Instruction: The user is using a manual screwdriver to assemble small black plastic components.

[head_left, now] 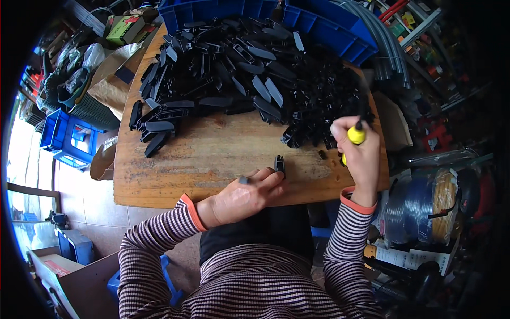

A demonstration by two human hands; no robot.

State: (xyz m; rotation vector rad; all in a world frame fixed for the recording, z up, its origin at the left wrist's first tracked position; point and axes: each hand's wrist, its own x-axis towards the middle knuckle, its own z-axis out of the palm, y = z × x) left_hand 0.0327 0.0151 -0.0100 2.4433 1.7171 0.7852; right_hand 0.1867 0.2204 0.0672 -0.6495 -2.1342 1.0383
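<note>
At the table's near edge, my left hand [249,192] has its fingertips closed against a small black plastic part [279,164], which stands upright on the wood. A grey band is on one finger of that hand. To the right, my right hand [361,151] is raised over the table, wrapped round a yellow-handled tool [356,135]. A dark shaft points away from its handle; the far end is blurred, so its kind is unclear. Beyond both hands lies a big pile of black and grey plastic parts [228,69], with smaller black pieces [324,101] heaped at its right.
The wooden table [212,154] has a worn top. Blue crates [334,32] stand at its far edge, beside grey coiled tubing [385,53]. Paper sacks [114,74] and a blue stool [69,135] are on the left. Wrapped spools [409,207] sit to the right.
</note>
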